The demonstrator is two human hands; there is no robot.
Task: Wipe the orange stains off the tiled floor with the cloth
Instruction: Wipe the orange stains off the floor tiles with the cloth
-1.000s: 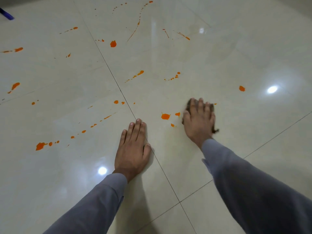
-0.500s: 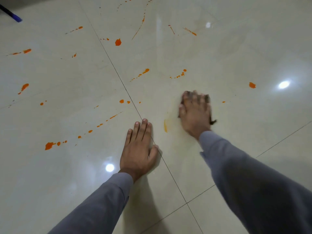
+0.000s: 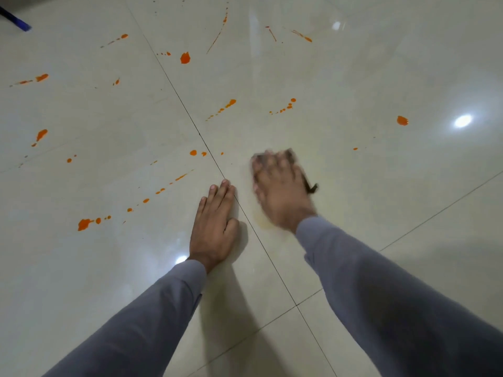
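Observation:
My right hand (image 3: 280,189) is blurred with motion and presses a dark cloth (image 3: 310,186) flat on the glossy cream tiled floor (image 3: 381,186); only the cloth's edges show past the fingers. A faint yellowish smear (image 3: 262,221) lies just below that hand. My left hand (image 3: 215,227) rests flat on the floor beside a grout line, fingers together, holding nothing. Orange stains are scattered around: a blob (image 3: 84,223) at the left, a trail of drops (image 3: 160,190), a spot (image 3: 402,120) at the right, and a blob (image 3: 185,57) farther off.
Dark grout lines (image 3: 190,118) cross the floor diagonally. A blue object (image 3: 16,20) pokes in at the far top left corner. Ceiling lights reflect as bright spots (image 3: 462,121) on the tiles. More thin orange streaks (image 3: 217,36) lie at the top.
My right hand has swept the cloth leftward over the orange blob and small drops by my left hand; they are gone and only a faint smear is left. The left hand stayed put.

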